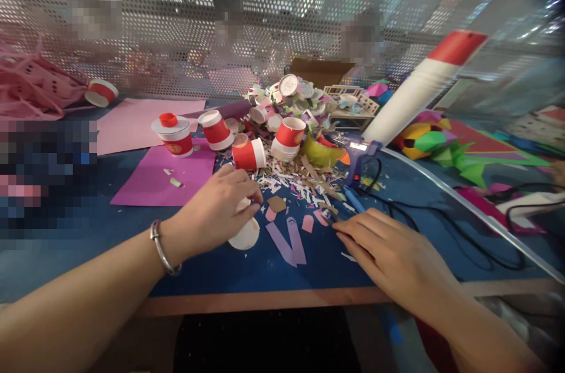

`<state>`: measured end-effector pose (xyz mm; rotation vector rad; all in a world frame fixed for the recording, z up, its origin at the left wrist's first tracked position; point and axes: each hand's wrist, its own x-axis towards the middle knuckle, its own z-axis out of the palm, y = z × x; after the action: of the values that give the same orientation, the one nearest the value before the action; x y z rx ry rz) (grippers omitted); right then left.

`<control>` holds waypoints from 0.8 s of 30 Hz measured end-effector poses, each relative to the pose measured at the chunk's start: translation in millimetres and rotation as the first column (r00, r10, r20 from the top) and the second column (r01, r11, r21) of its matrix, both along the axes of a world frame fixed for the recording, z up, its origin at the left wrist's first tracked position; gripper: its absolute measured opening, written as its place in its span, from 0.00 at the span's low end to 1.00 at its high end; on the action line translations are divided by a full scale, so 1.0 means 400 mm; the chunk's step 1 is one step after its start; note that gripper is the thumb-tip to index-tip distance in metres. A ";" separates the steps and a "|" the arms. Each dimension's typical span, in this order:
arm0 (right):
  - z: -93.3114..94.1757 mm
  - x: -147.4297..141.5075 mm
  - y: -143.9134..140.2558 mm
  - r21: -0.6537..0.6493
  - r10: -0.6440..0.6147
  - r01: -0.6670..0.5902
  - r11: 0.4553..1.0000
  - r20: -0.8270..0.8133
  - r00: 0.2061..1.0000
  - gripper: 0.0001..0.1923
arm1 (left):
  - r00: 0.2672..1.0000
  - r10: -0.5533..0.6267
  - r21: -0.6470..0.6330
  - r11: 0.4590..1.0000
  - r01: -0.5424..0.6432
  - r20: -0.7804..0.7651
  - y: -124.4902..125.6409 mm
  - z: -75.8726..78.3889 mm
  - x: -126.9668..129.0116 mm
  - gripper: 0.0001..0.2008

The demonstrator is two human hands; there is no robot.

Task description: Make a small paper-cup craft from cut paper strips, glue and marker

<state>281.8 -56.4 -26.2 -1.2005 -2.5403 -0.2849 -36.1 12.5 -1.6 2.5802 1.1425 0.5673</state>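
My left hand (229,199) hovers over a white paper disc (244,236), its fingers curled towards the thumb. A small white bit shows between them, too hidden to name. My right hand (388,246) rests low over the table with its fingers stretched out, the fingertips at the edge of the paper scraps (304,187). Between the hands lie two purple paper strips (296,240), a brown cardboard piece (276,203) and small pink pieces (308,223). Beyond my left hand a red and white paper cup (249,154) lies on its side.
More red cups (215,129) stand behind, one with a lid-like disc on top (171,123). A purple sheet (163,182) lies left. On the right are a glue gun (361,158) with a black cable, a white tube (424,87) and a tilted white roll-like pole. Perforated mesh (154,26) stands behind.
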 end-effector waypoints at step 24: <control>0.023 0.113 0.180 -0.337 -0.585 0.479 0.810 -0.435 0.684 0.17 | 0.996 0.062 0.081 0.995 -0.056 -0.067 -0.017 -0.017 0.045 0.07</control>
<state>327.0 15.5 -17.0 -1.8050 -1.7273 0.1673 -18.2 5.7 -8.5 2.6599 1.2465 0.5502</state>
